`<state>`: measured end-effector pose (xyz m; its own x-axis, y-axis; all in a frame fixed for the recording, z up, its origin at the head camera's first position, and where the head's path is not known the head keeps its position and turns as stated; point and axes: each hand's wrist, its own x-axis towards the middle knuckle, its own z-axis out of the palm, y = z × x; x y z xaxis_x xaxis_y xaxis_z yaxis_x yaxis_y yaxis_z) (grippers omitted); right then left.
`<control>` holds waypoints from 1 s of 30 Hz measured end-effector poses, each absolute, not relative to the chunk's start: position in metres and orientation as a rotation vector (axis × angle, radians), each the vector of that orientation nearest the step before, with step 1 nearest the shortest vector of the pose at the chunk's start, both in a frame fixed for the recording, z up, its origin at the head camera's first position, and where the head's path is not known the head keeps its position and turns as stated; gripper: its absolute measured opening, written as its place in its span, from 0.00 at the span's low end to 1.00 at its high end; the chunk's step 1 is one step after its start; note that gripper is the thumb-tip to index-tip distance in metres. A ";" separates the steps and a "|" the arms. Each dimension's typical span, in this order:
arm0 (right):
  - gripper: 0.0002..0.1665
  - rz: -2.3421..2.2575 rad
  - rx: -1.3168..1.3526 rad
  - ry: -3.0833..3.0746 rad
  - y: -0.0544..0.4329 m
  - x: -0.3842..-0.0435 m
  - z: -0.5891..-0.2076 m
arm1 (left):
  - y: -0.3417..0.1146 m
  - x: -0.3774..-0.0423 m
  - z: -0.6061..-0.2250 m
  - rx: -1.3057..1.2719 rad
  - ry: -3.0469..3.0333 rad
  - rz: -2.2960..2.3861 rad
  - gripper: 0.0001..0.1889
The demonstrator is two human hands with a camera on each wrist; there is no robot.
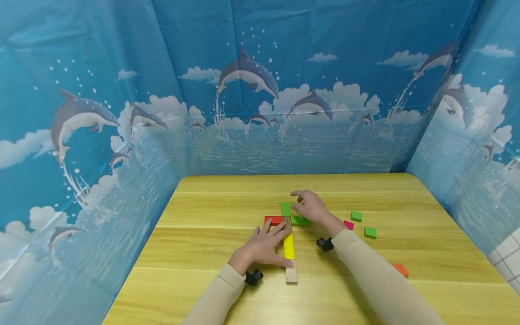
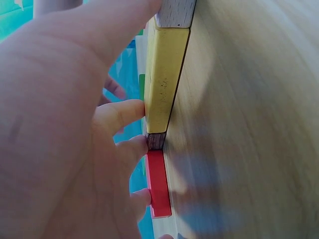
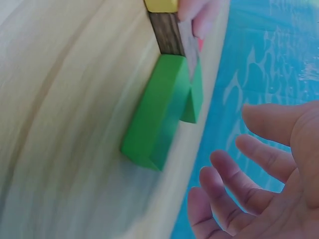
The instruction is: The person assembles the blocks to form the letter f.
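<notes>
Wooden blocks form a cross on the table. Its upright runs from a pale wood block point(image 1: 291, 274) at the near end through a yellow block point(image 1: 289, 247) and a dark brown wood block point(image 1: 287, 222) to a green block point(image 1: 286, 208). A red block point(image 1: 274, 220) makes the left arm, and a longer green block point(image 3: 157, 109) the right one. Fingers spread, my left hand point(image 1: 264, 246) rests over the row, thumb at the pale block, fingertips along the yellow, brown and red blocks. My right hand point(image 1: 313, 208) hovers by the green blocks, fingers loosely bent, holding nothing.
Right of the cross lie two small green blocks point(image 1: 356, 216), a magenta block point(image 1: 348, 225) and an orange block point(image 1: 400, 270) beside my right sleeve point(image 1: 378, 275). A dolphin-print curtain point(image 1: 284, 149) hangs behind the yellow wooden table point(image 1: 195, 253) and along its sides.
</notes>
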<state>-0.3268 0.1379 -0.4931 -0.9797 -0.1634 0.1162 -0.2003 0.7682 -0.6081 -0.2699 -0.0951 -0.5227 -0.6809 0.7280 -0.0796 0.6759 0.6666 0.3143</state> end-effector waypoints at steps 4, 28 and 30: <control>0.27 0.977 0.308 -2.892 0.144 -0.321 -0.485 | -0.095 -0.270 -0.522 1.134 2.684 0.385 0.54; 0.24 0.715 0.348 -2.793 0.208 -0.242 -0.454 | -0.098 -0.267 -0.525 1.152 2.687 0.415 0.54; 0.24 0.692 0.344 -2.786 0.216 -0.231 -0.456 | -0.099 -0.265 -0.526 1.153 2.681 0.419 0.54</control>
